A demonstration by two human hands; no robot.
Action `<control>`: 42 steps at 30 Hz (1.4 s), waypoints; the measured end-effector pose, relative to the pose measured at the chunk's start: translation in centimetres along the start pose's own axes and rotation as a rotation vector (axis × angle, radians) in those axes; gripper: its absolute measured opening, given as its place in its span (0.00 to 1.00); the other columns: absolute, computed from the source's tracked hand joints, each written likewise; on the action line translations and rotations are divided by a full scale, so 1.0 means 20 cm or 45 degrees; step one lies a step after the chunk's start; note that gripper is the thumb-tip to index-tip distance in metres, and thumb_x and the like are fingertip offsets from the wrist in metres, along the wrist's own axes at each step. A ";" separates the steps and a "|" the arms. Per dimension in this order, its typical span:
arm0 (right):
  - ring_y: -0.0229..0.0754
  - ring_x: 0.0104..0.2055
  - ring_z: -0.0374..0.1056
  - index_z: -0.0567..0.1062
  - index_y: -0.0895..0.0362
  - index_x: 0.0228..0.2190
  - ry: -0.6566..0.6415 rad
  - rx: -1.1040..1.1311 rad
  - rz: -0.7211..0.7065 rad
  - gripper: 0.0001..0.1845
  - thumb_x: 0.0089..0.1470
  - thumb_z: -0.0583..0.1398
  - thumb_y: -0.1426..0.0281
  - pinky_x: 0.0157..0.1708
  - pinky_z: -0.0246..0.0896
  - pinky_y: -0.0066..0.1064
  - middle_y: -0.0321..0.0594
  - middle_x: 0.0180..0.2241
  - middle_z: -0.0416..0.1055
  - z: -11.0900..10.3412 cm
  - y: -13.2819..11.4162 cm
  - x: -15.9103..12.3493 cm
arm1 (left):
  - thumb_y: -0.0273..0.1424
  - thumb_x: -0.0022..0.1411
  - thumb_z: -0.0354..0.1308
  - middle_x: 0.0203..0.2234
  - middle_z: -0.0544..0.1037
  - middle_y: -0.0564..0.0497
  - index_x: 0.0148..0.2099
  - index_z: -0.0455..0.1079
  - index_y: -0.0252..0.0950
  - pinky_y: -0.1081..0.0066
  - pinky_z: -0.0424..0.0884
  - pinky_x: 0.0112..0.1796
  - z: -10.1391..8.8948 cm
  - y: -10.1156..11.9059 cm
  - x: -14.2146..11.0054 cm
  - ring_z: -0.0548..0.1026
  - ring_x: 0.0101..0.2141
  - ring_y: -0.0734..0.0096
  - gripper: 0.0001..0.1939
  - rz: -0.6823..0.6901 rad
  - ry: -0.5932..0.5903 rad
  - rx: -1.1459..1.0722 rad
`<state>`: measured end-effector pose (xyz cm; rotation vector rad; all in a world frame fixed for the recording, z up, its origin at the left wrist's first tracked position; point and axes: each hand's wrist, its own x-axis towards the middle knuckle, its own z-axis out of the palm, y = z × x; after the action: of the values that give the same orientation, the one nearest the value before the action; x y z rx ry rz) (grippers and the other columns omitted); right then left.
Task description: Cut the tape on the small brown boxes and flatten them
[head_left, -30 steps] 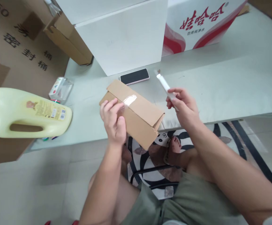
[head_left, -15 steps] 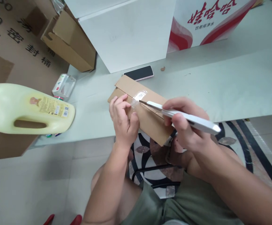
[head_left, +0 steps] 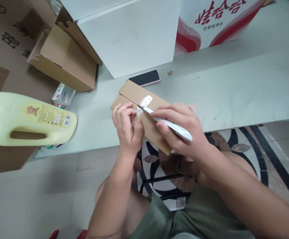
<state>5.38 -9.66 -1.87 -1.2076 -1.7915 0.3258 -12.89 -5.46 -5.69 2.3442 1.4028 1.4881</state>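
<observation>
A small brown cardboard box (head_left: 152,131) lies tilted at the table's front edge, its flaps meeting along a seam with clear tape (head_left: 144,102) across it. My left hand (head_left: 128,127) grips the box's near left side, fingers bent over the top beside the tape. In my right hand (head_left: 181,127) is a white utility knife (head_left: 173,126), gripped like a pen. Its dark blade tip touches the seam at the tape. The box's right end is partly hidden by my right hand.
Behind the box lies a phone (head_left: 144,78), with a large white box (head_left: 132,39) and a red-and-white carton (head_left: 206,30) beyond. To the left stand open brown boxes (head_left: 69,56), a clear container (head_left: 64,95) and a yellow jug (head_left: 32,119) with a handle.
My right hand has moved left, and the knife tip has shifted left along the tape. A brown box at the back left has moved nearer, showing another behind it. The view has shifted slightly.
</observation>
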 end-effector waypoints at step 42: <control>0.67 0.68 0.60 0.61 0.52 0.66 -0.386 0.329 0.432 0.36 0.60 0.58 0.55 0.66 0.55 0.68 0.52 0.67 0.64 0.08 0.45 -0.05 | 0.31 0.43 0.69 0.35 0.80 0.52 0.38 0.72 0.40 0.72 0.72 0.33 -0.10 -0.32 -0.04 0.77 0.35 0.67 0.16 -1.218 0.164 -1.201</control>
<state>9.59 -5.67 -9.02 -1.3235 -1.7214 0.9509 -18.79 -3.00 -7.97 0.8452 1.1428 1.4554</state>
